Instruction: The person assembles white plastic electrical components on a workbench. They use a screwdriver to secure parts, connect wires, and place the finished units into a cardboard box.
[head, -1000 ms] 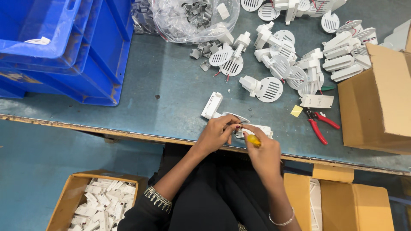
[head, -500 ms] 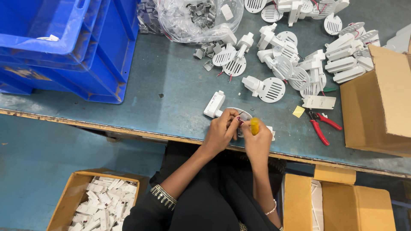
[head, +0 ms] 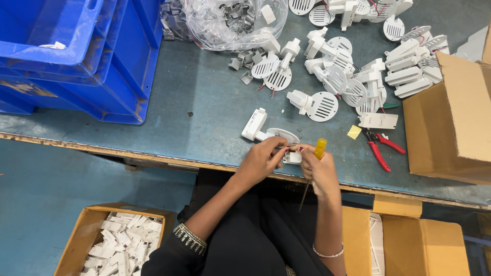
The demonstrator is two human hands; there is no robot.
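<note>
My left hand [head: 262, 159] pinches a small metal piece against a white plastic light fitting [head: 271, 135] with a round slotted face, lying at the table's front edge. My right hand [head: 318, 169] is wrapped around a yellow-handled screwdriver [head: 319, 149]; its handle points up and its thin shaft hangs down below the hand. Both hands sit close together over the fitting's near end.
Several more white slotted fittings [head: 353, 76] are heaped at the back right. A clear bag of metal clips [head: 232, 20] lies behind, stacked blue crates [head: 76, 61] at left, red pliers [head: 381, 151] and a cardboard box [head: 452, 117] at right. Boxes of white parts [head: 123, 245] stand on the floor.
The hands shifted slightly right along the table edge. The right hand turned the screwdriver so its yellow handle now stands up and the shaft points down.
</note>
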